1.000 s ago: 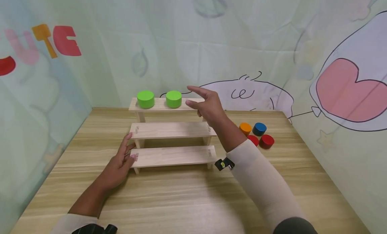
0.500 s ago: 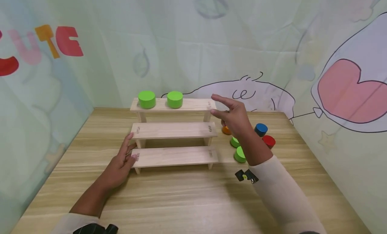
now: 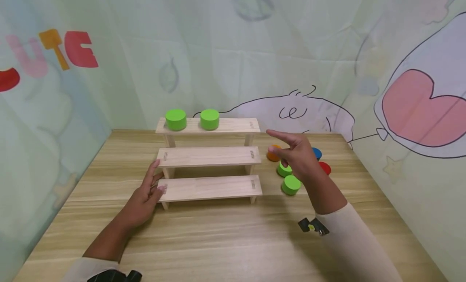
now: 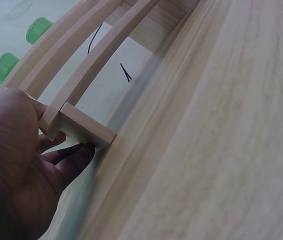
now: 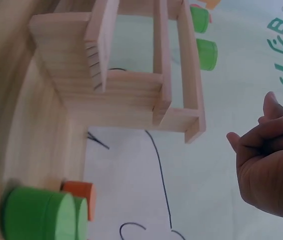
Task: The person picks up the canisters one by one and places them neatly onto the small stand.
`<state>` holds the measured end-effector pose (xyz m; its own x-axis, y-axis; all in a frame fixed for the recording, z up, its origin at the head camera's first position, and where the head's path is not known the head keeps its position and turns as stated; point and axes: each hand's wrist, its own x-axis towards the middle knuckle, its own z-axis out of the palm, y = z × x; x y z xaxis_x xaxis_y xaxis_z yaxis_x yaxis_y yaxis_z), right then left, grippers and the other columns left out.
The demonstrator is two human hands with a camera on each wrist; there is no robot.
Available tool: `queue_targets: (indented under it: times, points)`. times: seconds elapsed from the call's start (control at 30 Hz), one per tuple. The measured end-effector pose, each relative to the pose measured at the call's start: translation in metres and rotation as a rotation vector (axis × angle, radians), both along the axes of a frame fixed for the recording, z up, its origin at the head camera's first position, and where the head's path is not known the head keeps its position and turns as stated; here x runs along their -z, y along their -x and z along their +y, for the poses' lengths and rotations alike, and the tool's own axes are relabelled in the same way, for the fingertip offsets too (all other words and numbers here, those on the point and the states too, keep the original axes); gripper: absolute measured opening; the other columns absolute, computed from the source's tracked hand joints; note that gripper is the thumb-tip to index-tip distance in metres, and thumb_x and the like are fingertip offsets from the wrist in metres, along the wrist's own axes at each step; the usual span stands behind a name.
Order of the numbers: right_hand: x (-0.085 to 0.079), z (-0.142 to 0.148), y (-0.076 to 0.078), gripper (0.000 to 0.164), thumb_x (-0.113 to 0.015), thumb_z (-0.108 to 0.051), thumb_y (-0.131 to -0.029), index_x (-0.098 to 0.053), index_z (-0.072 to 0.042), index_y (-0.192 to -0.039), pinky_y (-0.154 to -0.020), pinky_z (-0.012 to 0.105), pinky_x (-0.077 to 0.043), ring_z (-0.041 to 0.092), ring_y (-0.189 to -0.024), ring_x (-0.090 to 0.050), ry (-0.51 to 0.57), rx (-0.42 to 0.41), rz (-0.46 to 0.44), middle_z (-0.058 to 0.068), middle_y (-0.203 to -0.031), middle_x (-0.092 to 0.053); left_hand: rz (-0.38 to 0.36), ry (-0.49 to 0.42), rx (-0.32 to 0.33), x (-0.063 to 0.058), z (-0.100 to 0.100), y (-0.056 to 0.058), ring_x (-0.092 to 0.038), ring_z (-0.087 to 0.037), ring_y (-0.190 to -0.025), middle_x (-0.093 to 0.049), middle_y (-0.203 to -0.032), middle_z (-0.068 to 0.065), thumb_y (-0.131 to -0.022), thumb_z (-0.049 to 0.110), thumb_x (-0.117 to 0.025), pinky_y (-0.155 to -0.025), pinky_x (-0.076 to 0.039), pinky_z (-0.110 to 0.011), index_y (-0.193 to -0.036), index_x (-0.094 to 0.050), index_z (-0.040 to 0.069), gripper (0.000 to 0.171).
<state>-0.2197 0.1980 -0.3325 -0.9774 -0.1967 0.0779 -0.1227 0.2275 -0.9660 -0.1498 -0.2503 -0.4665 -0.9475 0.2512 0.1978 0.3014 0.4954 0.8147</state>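
At a wooden table (image 3: 218, 233), we see a three-step wooden stand (image 3: 209, 156) toward the far edge. A left hand (image 3: 140, 203) grips its left end, thumb on the lowest board's left end and other fingers along the side. A right hand (image 3: 298, 156), thumb and forefinger spread wide, is holding nothing beyond the stand's right end. On the top board, we find one green disc (image 3: 176, 119) by the left end and a second green disc (image 3: 209, 119) near the middle. Between the stand and the table's right edge are an orange disc (image 3: 274, 156), two more green discs (image 3: 291, 185), and a blue disc (image 3: 318, 153) and red disc (image 3: 325, 168), both partly hidden by the right hand.
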Motion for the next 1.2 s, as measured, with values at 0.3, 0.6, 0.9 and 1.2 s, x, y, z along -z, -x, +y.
queue_targets:
  times: [0.3,0.6,0.9,1.2]
  points:
    - [0.027,0.036,-0.012,0.058,-0.081,-0.002,-0.097,-0.066,-0.014,-0.152,-0.052,0.022,-0.037,0.011,-0.051,-0.037,-0.054,-0.02,-0.039,0.014,-0.158,-0.061,0.0,-0.003,-0.002,0.0,0.001,0.0,-0.059,-0.057,-0.14,-0.037,-0.168,-0.04,-0.117,0.01,-0.045,-0.094,-0.049,-0.011,-0.177,0.005,0.033,0.082]
    - [0.049,0.061,-0.021,0.052,-0.083,-0.004,-0.096,-0.07,-0.008,-0.146,-0.055,0.023,-0.042,0.012,-0.054,-0.039,-0.111,0.026,-0.092,0.005,-0.142,-0.066,0.001,-0.008,0.005,0.002,0.002,0.0,-0.057,-0.056,-0.142,-0.038,-0.168,-0.039,-0.117,0.01,-0.045,-0.095,-0.048,-0.009,-0.177,0.005,0.032,0.081]
    - [0.059,0.075,-0.023,0.05,-0.086,-0.006,-0.093,-0.073,-0.006,-0.141,-0.053,0.024,-0.038,0.012,-0.053,-0.038,-0.191,0.032,-0.104,0.022,-0.148,-0.062,-0.002,-0.01,-0.003,-0.001,0.001,0.0,-0.059,-0.057,-0.141,-0.037,-0.168,-0.04,-0.117,0.009,-0.045,-0.094,-0.049,-0.011,-0.177,0.005,0.034,0.082]
    - [0.066,0.09,-0.019,0.05,-0.087,-0.012,-0.094,-0.073,-0.005,-0.141,-0.053,0.023,-0.04,0.013,-0.054,-0.041,-0.215,0.021,-0.074,0.013,-0.139,-0.069,0.008,-0.012,0.003,-0.001,0.001,-0.001,-0.057,-0.057,-0.142,-0.038,-0.167,-0.04,-0.117,0.009,-0.044,-0.095,-0.047,-0.008,-0.177,0.006,0.031,0.081]
